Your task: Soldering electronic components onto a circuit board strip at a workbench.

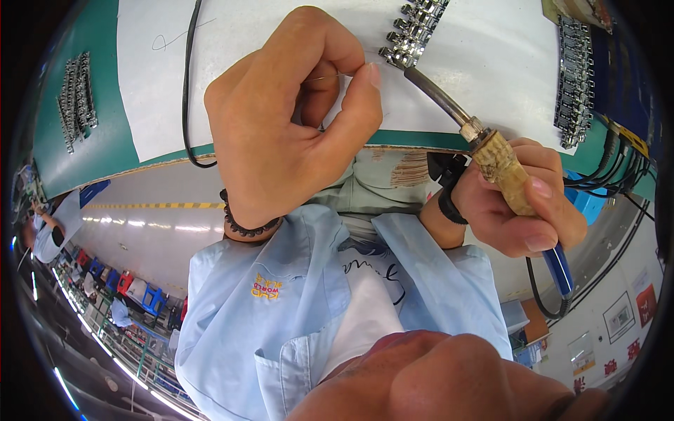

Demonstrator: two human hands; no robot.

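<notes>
My left hand [281,133] is closed, with thumb and forefinger pinching a thin wire [324,77] that looks like solder. It hovers over a white sheet, beside a row of small shiny metal connectors [415,34]. Wrapped round a soldering iron [507,167] with a worn tan grip and blue end, my right hand [523,203] is closed too. The iron's dark tip reaches the near end of the connector row, close to my left fingertips. Whether tip and wire touch a connector is too small to tell.
The white sheet [484,91] covers much of a green bench [109,151]. More metal connectors lie in rows at the left [76,102] and right [574,81]. A black cable [187,105] crosses beside my left hand. Bundled dark cables [621,165] hang at the bench's right edge.
</notes>
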